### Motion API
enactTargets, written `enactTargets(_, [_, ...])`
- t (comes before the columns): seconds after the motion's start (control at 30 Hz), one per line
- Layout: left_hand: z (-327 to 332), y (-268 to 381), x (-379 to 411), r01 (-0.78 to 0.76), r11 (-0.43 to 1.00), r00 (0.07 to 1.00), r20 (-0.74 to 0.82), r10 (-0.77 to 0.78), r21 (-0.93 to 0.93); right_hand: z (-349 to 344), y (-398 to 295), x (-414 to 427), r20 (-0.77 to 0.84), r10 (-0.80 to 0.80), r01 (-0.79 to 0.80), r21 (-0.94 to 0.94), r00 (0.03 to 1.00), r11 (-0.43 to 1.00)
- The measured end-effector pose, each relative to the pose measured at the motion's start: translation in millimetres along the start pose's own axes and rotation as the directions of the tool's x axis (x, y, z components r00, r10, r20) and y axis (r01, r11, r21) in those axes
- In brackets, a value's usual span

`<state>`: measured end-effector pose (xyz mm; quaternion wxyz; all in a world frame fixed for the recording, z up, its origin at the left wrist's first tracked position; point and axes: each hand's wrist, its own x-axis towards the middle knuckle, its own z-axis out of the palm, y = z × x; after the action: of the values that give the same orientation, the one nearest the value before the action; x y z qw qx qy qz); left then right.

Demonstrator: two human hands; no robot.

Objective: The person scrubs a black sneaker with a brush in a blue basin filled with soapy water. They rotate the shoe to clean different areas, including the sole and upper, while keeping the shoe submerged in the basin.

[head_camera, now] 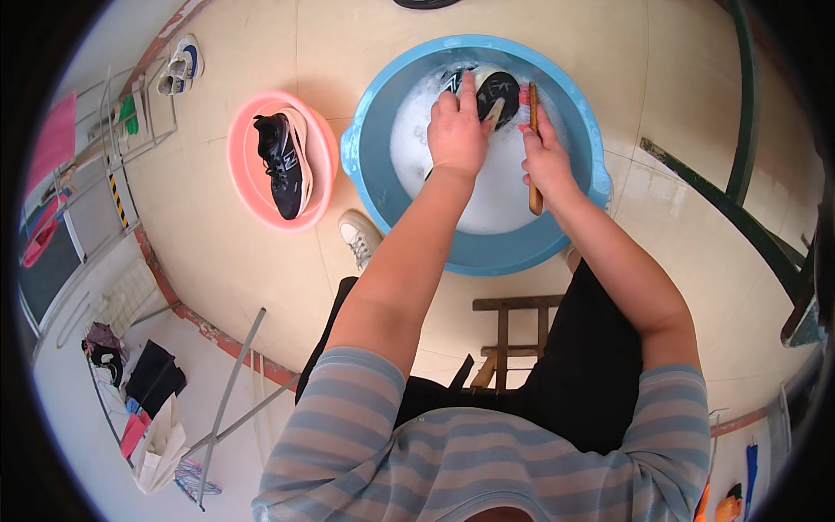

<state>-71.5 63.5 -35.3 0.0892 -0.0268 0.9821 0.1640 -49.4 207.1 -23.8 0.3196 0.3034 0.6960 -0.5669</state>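
Before me stands a large blue plastic basin (486,261) with soapy water and white foam (489,189). My left hand (458,134) grips a black shoe (499,91) with a pale sole edge in the basin; the hand hides much of the shoe. A wooden-handled scrubbing brush (535,196) is in my right hand (548,156). Its pink and white bristles (524,104) face the shoe's right side; whether they touch it I cannot tell. To the left, a black New Balance sneaker (286,163) with a white sole lies on its side in a pink basin (284,225).
A white laced shoe (359,238) on my foot is beside the blue basin. Pale sneakers (182,65) stand at the upper left near a metal rack (156,140). Dark green metal bars (717,192) cross the right side. A wooden stool (515,303) shows between my legs.
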Motion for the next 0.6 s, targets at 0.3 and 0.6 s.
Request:
enactTargets(0.3, [-4, 6, -21, -0.081, 0.959, 0.992, 0.074, 0.105, -0.272, -24, -16, -11, 0.106, 0.148, -0.157, 0.077, 0.983, 0.985])
enactTargets(0.6, [-3, 5, 12, -0.136, 0.986, 0.990, -0.061, 0.131, -0.097, -34, -14, -15, 0.132, 0.113, -0.131, 0.138, 0.985, 0.982])
